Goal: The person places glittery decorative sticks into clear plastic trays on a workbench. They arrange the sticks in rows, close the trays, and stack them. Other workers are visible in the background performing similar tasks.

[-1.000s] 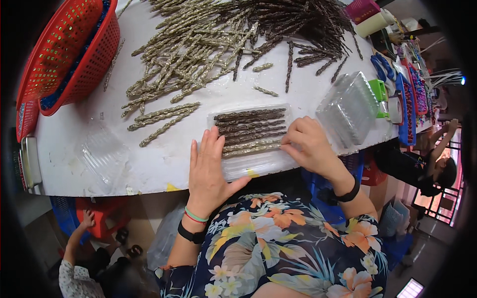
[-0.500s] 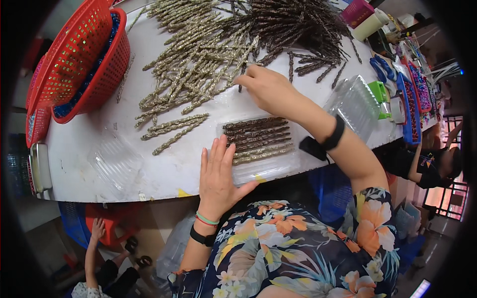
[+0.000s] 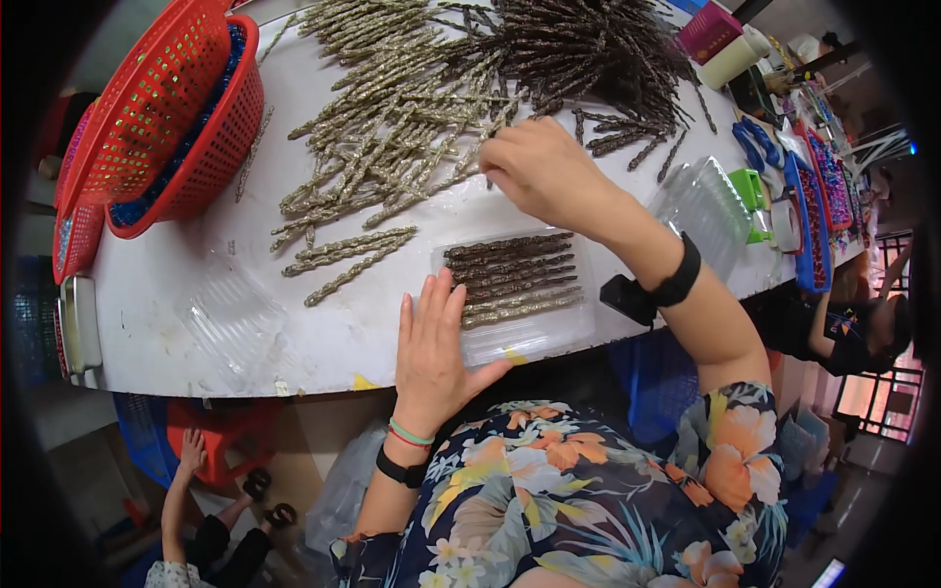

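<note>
My left hand (image 3: 431,343) lies with its fingers stretched out at the left edge of a clear plastic tray (image 3: 529,338), touching it. Side by side in the tray are several dark brown twisted, glittery sticks (image 3: 510,263) and gold ones (image 3: 521,306) nearest me. Beyond the tray, my right hand (image 3: 544,171) is closed, fingertips bent down by the near edge of the gold stick pile (image 3: 392,127). What sits between its fingers is hidden from view. A heap of dark brown sticks (image 3: 588,49) spreads behind it.
Red perforated baskets (image 3: 211,147) stand at the left. Empty clear trays lie at left (image 3: 235,318) and stacked at right (image 3: 701,211). Farther right are a green tool (image 3: 748,188), blue-handled scissors (image 3: 755,139) and a blue bin (image 3: 810,230). Other people are at lower left and right.
My right hand has shifted slightly right, its fingers curling in more tightly. My left hand stays at the tray's edge. The whole view has shifted slightly.
</note>
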